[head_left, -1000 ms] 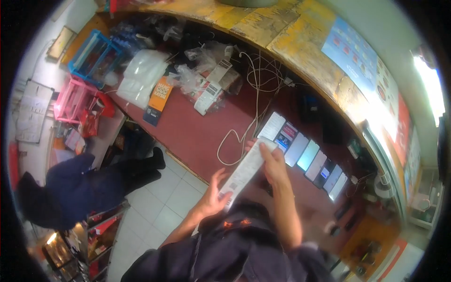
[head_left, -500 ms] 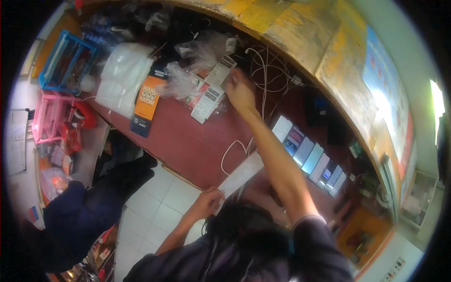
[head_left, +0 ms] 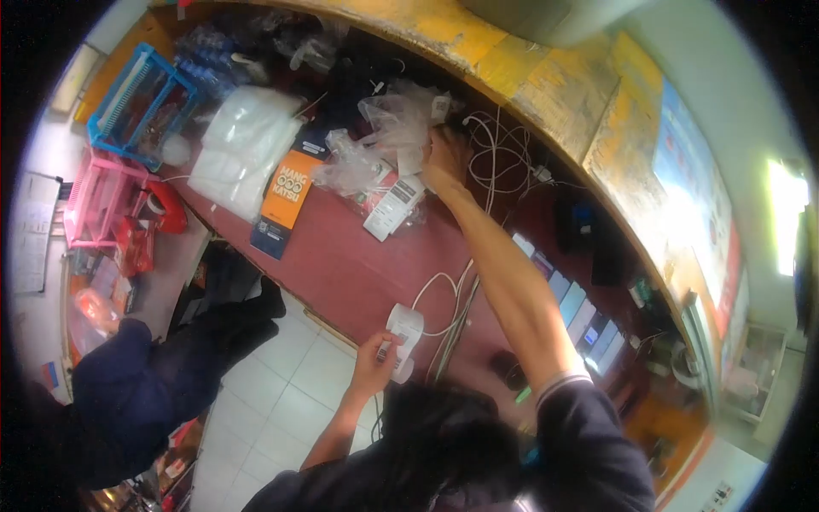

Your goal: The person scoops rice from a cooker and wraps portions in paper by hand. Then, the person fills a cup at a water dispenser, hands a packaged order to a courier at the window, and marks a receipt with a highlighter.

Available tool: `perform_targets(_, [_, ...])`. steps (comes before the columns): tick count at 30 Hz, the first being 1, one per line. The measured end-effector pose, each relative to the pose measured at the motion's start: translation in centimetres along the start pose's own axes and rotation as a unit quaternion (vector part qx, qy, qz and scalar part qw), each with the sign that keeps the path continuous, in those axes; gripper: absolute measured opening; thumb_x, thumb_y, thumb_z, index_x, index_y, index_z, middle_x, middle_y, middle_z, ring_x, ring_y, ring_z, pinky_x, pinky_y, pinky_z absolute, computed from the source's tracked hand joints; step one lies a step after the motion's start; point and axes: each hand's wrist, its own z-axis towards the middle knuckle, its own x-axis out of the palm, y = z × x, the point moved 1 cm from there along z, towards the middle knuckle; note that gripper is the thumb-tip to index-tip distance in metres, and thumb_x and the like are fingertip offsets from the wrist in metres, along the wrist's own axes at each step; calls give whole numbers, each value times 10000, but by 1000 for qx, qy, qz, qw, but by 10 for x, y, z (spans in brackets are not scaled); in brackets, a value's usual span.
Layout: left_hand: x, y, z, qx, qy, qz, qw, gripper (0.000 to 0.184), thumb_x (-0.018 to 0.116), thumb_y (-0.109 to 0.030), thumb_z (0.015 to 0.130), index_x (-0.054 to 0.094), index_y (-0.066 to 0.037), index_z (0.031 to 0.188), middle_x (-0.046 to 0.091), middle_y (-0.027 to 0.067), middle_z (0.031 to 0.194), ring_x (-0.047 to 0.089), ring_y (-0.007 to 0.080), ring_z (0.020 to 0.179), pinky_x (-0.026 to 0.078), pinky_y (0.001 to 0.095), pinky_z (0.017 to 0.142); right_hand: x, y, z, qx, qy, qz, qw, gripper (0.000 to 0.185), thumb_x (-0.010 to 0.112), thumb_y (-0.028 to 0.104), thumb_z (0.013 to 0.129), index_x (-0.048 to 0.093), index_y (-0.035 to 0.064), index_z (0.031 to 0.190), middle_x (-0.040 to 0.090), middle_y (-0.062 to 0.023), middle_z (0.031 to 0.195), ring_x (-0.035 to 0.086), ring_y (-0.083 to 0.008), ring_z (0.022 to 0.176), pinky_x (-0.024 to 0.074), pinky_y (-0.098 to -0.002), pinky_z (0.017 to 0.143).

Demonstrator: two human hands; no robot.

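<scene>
My left hand (head_left: 373,363) is closed on a long receipt (head_left: 407,328), whose white strip curls over at the counter's front edge. My right hand (head_left: 445,162) reaches to the back of the dark red counter (head_left: 341,247), beside crumpled clear plastic bags (head_left: 394,115) and small printed slips. Its fingers are partly hidden, so I cannot make out whether they grip anything. A printed white slip (head_left: 394,207) lies just left of that hand. An orange and dark blue packet (head_left: 288,198) lies farther left, by a stack of clear plastic bags (head_left: 243,149).
Several phones (head_left: 572,305) lie in a row right of my right forearm. White cables (head_left: 495,158) tangle behind it. A blue basket (head_left: 141,102) and pink basket (head_left: 98,200) stand at left. Another person's dark sleeve (head_left: 145,392) is at lower left. A worn wooden ledge (head_left: 546,77) borders the back.
The receipt in my left hand went from stretched straight to curled. My right hand stays at the back by the slips, now covering part of the upper one. The whole view has shifted slightly.
</scene>
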Motion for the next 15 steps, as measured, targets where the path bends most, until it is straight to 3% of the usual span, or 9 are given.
perform_targets(5, [14,-27,29,39,12,-46,998,143,573,-36,1001,654,-7,1115,678,69,1108,627,152,1039,510,288,885,-101,34,-31,-45,-67,32,996,321,612,145,894,624,70,1206,588,-131,1240,523,-373,1197,381,-549,1040])
perform_targets(7, [27,-44,49,-34,14,-112,993,205,591,-18,975,649,10,1170,696,68,1112,647,140,984,526,291,864,-145,50,-51,-41,-19,20,999,365,578,128,883,615,57,1240,591,-157,1222,526,-370,1190,366,-567,1057])
perform_targets(9, [45,-58,76,-17,-7,-148,989,246,611,-44,979,640,13,1217,687,72,1158,641,152,1027,523,306,897,-191,67,-84,-112,-88,60,988,304,588,81,824,629,26,1121,588,-151,1118,540,-342,1110,369,-528,995])
perform_targets(12, [53,-68,98,-20,-16,-220,975,321,648,-94,979,623,24,1276,659,83,1253,624,177,1111,509,323,955,-257,90,-142,-150,-115,97,977,384,655,42,757,638,27,1140,555,-114,1017,532,-307,976,366,-460,921])
perform_targets(14, [48,-53,95,176,-22,76,981,653,693,-236,983,362,15,1486,518,133,1414,583,182,1202,534,345,940,-283,98,-181,-163,-105,95,976,409,660,59,742,652,31,1150,564,-80,992,542,-265,945,366,-448,908])
perform_targets(15, [49,-44,88,215,-19,124,968,644,694,-234,982,367,14,1477,520,131,1405,583,181,1195,533,344,936,-295,99,-201,-171,-104,97,975,444,673,74,724,660,34,1165,558,-67,992,552,-250,945,368,-435,900])
